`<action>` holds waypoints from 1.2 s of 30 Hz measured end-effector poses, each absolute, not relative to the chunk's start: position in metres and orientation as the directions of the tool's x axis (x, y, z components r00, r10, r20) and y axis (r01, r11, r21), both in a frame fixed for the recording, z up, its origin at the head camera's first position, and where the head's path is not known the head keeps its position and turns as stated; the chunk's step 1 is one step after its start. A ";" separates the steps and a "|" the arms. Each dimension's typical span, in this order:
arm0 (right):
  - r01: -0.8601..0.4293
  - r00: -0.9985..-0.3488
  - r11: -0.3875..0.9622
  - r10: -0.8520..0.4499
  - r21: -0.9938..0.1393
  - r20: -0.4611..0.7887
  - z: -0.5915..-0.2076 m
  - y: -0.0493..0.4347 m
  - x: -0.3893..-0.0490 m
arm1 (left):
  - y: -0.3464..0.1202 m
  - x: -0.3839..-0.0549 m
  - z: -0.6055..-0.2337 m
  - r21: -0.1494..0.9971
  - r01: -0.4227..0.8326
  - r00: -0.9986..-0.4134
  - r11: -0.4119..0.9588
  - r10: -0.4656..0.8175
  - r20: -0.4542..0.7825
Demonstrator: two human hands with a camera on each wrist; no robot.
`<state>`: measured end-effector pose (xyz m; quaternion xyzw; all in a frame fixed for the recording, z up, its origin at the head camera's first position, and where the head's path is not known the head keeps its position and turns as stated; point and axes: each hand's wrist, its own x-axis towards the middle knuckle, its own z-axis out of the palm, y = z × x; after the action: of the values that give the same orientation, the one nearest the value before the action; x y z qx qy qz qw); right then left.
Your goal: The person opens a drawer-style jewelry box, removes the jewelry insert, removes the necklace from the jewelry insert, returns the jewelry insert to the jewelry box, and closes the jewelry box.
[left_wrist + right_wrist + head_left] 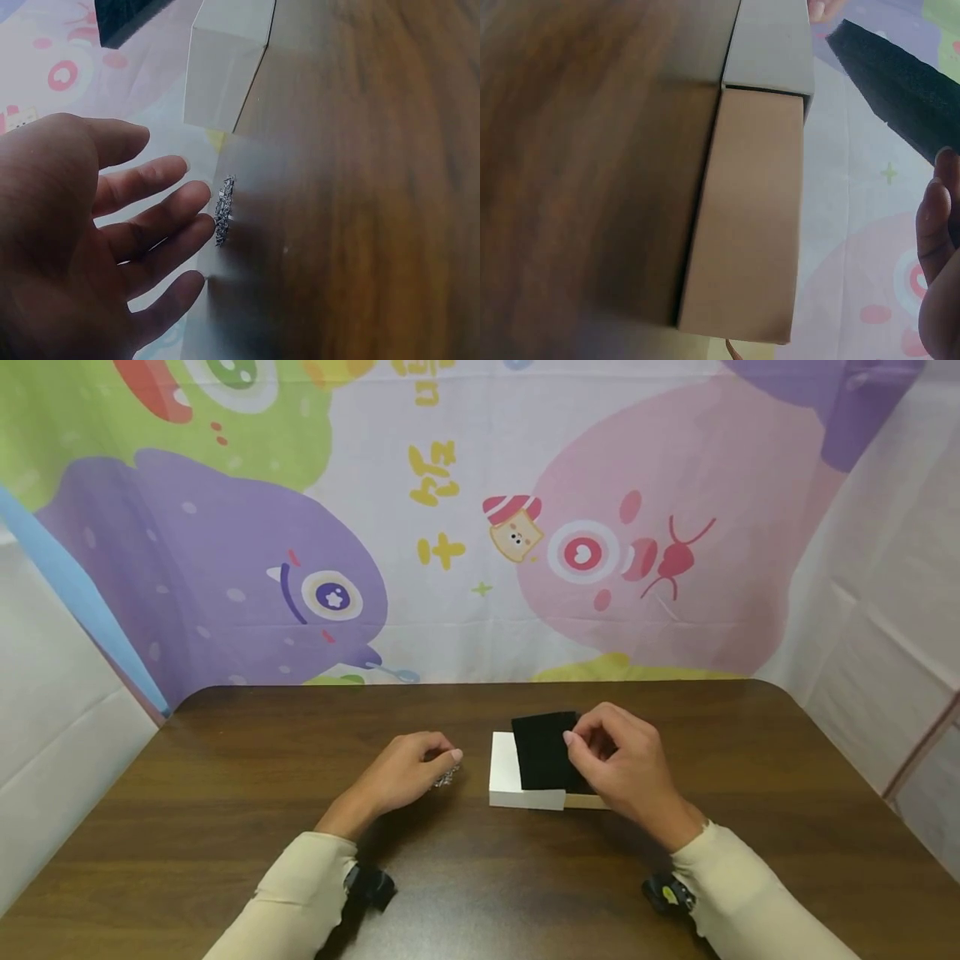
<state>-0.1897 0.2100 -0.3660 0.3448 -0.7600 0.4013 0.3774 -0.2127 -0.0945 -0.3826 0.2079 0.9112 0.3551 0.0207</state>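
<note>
Above a drawer-style box, my right hand [632, 768] pinches a black foam-like pad [543, 752] by its right edge. In the right wrist view the pad [900, 86] is tilted and raised clear of the box. The white box sleeve [505, 767] lies on the table, its tan inner drawer [742, 217] pulled partly out to the right. To the left, my left hand [401, 772] hovers low with loosely bent, spread fingers. A silver chain-like piece of jewelry [224, 210] lies on the table by its fingertips; whether they touch, I cannot tell. The drawer's inside is hidden.
The brown wooden table [480, 877] has rounded far corners. Right behind it hangs a cartoon-printed cloth [450, 635], and pale cloth [885, 635] hangs at the sides. A thin brown pull tab [733, 349] shows at the drawer's end.
</note>
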 end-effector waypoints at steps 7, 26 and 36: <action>-0.801 -0.520 0.464 -0.223 -0.379 0.825 -0.361 0.213 -0.186 | -0.094 -0.213 -0.383 0.654 0.362 -0.913 0.664 0.393 0.107; -0.768 -0.521 0.504 -0.136 -0.394 0.842 -0.349 0.225 -0.189 | -0.093 -0.211 -0.383 0.650 0.362 -0.913 0.668 0.394 0.104; -0.739 -0.551 0.507 -0.076 -0.444 0.831 -0.347 0.231 -0.188 | -0.092 -0.212 -0.383 0.646 0.369 -0.911 0.669 0.398 0.109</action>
<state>-0.1885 0.2309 -0.3467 0.2634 -0.7734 0.4210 0.3939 -0.2116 -0.0919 -0.3826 0.2098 0.9132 0.3488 0.0205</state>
